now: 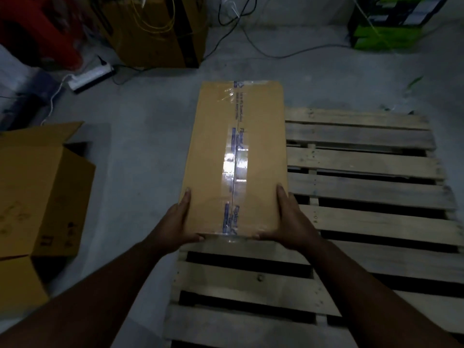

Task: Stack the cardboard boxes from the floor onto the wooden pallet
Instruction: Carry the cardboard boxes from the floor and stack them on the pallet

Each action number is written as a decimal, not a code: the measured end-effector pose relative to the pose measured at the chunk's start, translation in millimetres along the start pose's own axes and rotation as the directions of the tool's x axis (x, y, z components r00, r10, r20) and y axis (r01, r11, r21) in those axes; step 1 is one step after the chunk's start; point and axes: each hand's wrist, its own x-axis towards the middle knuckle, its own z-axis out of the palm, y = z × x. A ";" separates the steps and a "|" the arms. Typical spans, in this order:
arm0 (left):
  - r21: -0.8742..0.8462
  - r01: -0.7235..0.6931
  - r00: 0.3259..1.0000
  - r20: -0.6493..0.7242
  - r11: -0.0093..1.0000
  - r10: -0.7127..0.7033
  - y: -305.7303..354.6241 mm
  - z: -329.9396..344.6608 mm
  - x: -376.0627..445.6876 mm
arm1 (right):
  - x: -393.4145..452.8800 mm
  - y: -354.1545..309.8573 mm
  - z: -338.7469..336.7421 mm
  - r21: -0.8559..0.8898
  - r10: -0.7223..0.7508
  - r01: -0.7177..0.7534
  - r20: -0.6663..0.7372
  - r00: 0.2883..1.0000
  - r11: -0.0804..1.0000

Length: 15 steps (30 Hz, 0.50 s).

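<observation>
I note the taped cardboard box [236, 159] held at the wooden pallet's [364, 169] left edge, long axis pointing away from me, left hand [175, 227] and right hand [291, 222] each gripping a near corner, fingers beneath hidden, tape print unreadable.

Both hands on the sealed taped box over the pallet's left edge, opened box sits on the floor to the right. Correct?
Not quite. In the head view the opened box is on the floor to the left, not the right. The rest holds: left hand and right hand hold the taped box over the pallet's left edge.
</observation>
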 end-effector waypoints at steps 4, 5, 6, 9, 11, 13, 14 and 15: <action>0.114 0.035 0.995 -0.096 0.993 -0.024 -9.9 -11.4 30.4 | 21.6 -16.7 4.6 -0.030 -0.051 0.048 -0.097 0.994 0.998; 0.123 0.040 0.993 -0.113 0.992 -0.026 -10.9 -13.0 34.9 | 22.4 -19.4 7.7 -0.041 -0.060 0.055 -0.129 0.990 0.998; 0.133 0.042 0.992 -0.120 0.990 -0.026 -12.9 -13.8 38.6 | 22.0 -20.8 11.0 -0.056 -0.070 0.062 -0.161 0.984 0.996; 0.165 0.034 0.989 -0.145 0.986 -0.010 -23.4 -14.0 43.5 | 17.2 -24.1 19.9 -0.095 -0.105 0.086 -0.219 0.970 0.992; 0.182 0.035 0.987 -0.161 0.983 -0.005 -25.0 -15.4 45.6 | 16.7 -24.0 22.6 -0.123 -0.106 0.082 -0.199 0.974 0.989; 0.186 0.035 0.982 -0.190 0.982 0.001 -23.4 -19.7 50.6 | 22.6 -25.9 22.5 -0.132 -0.110 0.083 -0.207 0.972 0.988; 0.181 0.042 0.980 -0.201 0.983 -0.004 -21.1 -23.2 53.0 | 27.2 -27.0 21.9 -0.129 -0.119 0.091 -0.226 0.967 0.987; 0.182 0.043 0.980 -0.198 0.982 -0.007 -19.1 -27.0 56.0 | 32.0 -27.7 21.3 -0.119 -0.122 0.096 -0.242 0.963 0.988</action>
